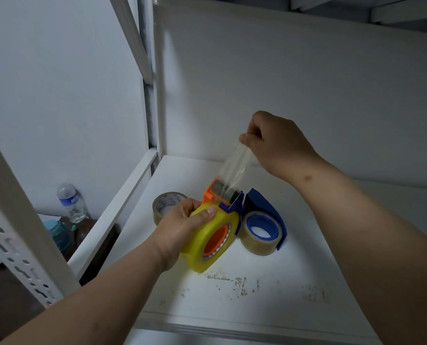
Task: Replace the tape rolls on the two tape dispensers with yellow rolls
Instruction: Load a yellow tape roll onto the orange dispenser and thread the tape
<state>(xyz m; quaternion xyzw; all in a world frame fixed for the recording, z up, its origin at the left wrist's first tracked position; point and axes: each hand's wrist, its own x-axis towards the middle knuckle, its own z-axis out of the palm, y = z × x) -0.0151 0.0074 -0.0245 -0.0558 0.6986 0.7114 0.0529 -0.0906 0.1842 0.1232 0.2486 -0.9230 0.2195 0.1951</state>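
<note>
Left hand: the left hand (180,227) is wrapped round the yellow roll (211,241), thumb laid across its upper rim and the fingers curled behind it, holding it just above the shelf (294,270).

Right hand: the right hand (277,143) is raised over the back half of the shelf, its thumb and fingertips pinching the free end of a clear tape strip (233,168).

Tape strip: it runs taut from that pinch down to the front plate of the orange dispenser (213,192).

Orange dispenser: the yellow roll sits on its orange hub; its head points toward the back wall. The whole unit is near the middle of the shelf, closer to the left edge than the right.

Blue dispenser: the blue dispenser (264,207) stands just right of the orange one, touching or nearly touching it; I cannot tell which. A brownish clear roll (258,241) is mounted on its blue hub.

Loose roll: a brownish tape roll (166,206) stands on edge behind the left hand, toward the shelf's left edge.

Shelf: white, with scuffed, flaky marks toward the front edge.

Beyond the shelf: lower left, past the shelf's left edge, a water bottle (70,202) stands upright with a teal container (58,234) near it.
</note>
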